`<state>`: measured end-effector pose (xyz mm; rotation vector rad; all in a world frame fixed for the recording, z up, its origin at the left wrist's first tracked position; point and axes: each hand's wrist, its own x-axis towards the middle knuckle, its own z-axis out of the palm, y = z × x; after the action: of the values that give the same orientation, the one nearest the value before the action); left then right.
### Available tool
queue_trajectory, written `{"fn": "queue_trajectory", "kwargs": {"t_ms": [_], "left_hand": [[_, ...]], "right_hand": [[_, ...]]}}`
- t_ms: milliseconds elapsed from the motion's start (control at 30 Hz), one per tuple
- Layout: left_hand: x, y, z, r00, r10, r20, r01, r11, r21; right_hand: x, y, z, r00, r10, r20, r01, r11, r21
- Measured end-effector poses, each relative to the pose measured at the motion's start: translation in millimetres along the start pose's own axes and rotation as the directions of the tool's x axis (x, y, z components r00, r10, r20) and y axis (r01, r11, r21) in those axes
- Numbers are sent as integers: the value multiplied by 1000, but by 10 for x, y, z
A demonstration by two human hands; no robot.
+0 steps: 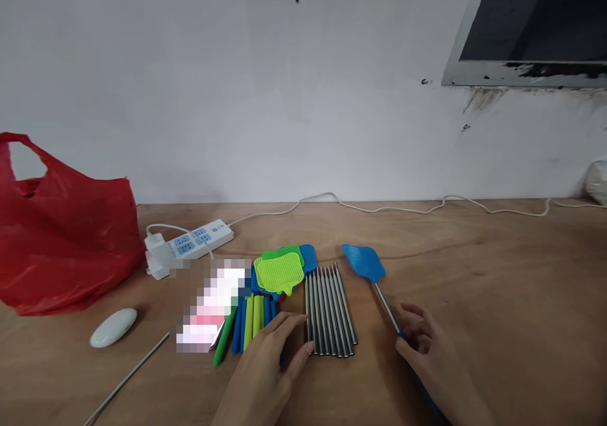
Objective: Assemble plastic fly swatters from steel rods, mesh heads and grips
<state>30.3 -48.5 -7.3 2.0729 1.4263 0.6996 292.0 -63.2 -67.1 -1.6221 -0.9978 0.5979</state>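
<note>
My left hand (271,366) lies flat on the wooden table (497,299), fingers stretched out, its tips touching the near end of a row of several metal rods (329,309). Left of the rods lie green and blue plastic handles (249,325), with a stack of green and blue swatter heads (281,271) behind them. My right hand (434,356) is curled around the blue handle of an assembled blue fly swatter (364,263), whose metal shaft runs from the hand up to the blue head.
A red plastic bag (61,236) stands at the left. A white power strip (187,246) with its cable (379,208) lies near the wall. A white oval object (114,327) and a thin rod (128,375) lie at the front left. A blurred patch (213,306) sits beside the handles.
</note>
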Motion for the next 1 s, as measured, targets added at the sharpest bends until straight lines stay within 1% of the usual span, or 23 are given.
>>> {"fn": "queue_trajectory", "kwargs": {"t_ms": [67, 167, 267, 367, 500, 600, 667, 733, 833, 933, 1000], "left_hand": [[3, -12, 7, 1000, 5, 6, -6, 1000, 8], [4, -7, 6, 1000, -1, 12, 0, 1000, 29], [12, 24, -22, 999, -17, 47, 14, 999, 52], [37, 43, -59, 994, -31, 103, 24, 997, 69], [81, 39, -80, 988, -22, 150, 8, 996, 92], [94, 95, -116, 988, 17, 154, -27, 997, 67], [89, 169, -160, 981, 61, 187, -63, 998, 8], [73, 233, -198, 966, 85, 245, -76, 996, -46], [42, 239, -197, 957, 44, 285, -28, 998, -59], [23, 155, -133, 970, 36, 240, -20, 997, -68], [26, 101, -95, 982, 67, 179, -56, 996, -65]], "right_hand": [[-13, -127, -10, 998, 37, 47, -37, 999, 2], [-26, -346, 7, 992, 77, 104, -83, 995, 53], [-44, -508, 78, 986, 125, 114, -140, 981, 135], [-70, -594, 168, 986, 120, 116, -143, 967, 212], [-83, -683, 240, 961, 122, 249, -192, 941, 280], [-82, -763, 275, 936, 139, 323, -261, 890, 375], [-90, -800, 310, 927, 145, 347, -302, 836, 459], [-102, -806, 356, 915, 147, 377, -343, 775, 530], [-103, -751, 425, 873, 142, 466, -421, 702, 574], [-85, -678, 457, 828, 126, 547, -480, 664, 574], [-82, -660, 453, 824, 106, 556, -486, 638, 598]]}}
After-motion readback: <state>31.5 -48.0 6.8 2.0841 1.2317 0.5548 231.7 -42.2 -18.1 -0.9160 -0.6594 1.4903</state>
